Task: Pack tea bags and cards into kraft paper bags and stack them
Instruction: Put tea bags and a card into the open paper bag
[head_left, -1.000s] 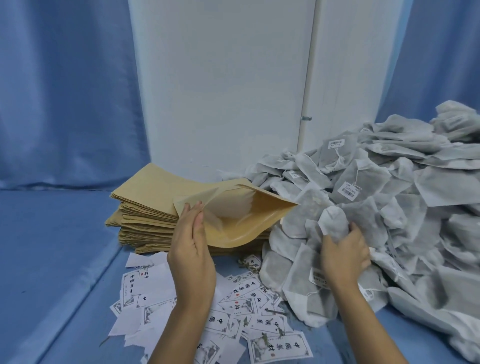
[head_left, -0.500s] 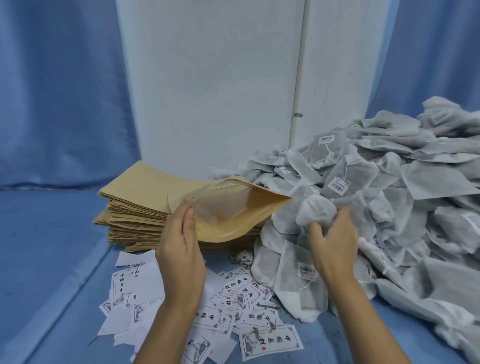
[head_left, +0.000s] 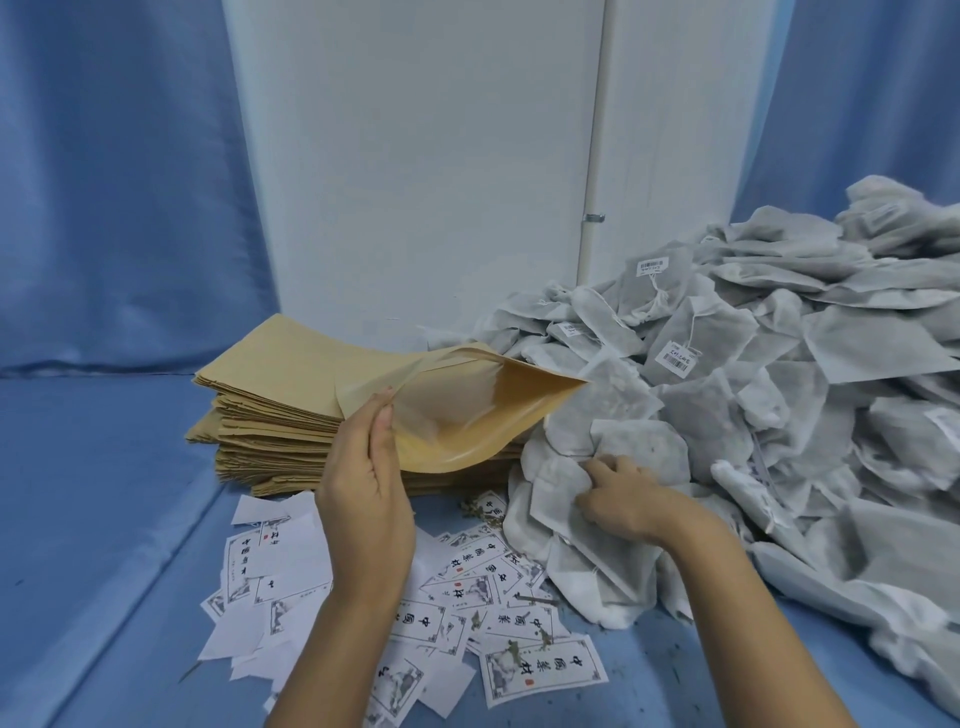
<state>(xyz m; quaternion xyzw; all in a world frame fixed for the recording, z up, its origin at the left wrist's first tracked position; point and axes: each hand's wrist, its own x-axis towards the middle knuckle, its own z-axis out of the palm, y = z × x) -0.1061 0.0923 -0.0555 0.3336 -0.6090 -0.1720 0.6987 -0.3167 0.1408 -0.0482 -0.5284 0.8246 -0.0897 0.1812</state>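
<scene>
My left hand (head_left: 366, 493) pinches the clear front edge of an open kraft paper bag (head_left: 483, 410), holding its mouth wide toward the right. Behind that bag lies a thick stack of flat kraft bags (head_left: 270, 410). My right hand (head_left: 626, 501) reaches low into the big heap of grey-white tea bags (head_left: 769, 395), fingers curled on a tea bag (head_left: 558, 499) at the heap's near left edge. Printed white cards (head_left: 540, 673) lie scattered on the blue surface below both hands.
A white panel (head_left: 415, 156) stands behind the stack, with blue curtain on both sides. The tea bag heap fills the right side. Blue cloth surface (head_left: 104, 493) stretches out on the left. Loose tea crumbs lie among the cards.
My right hand dropped from a raised tea bag near the bag mouth down to the heap's lower edge. The left hand keeps the kraft bag open.
</scene>
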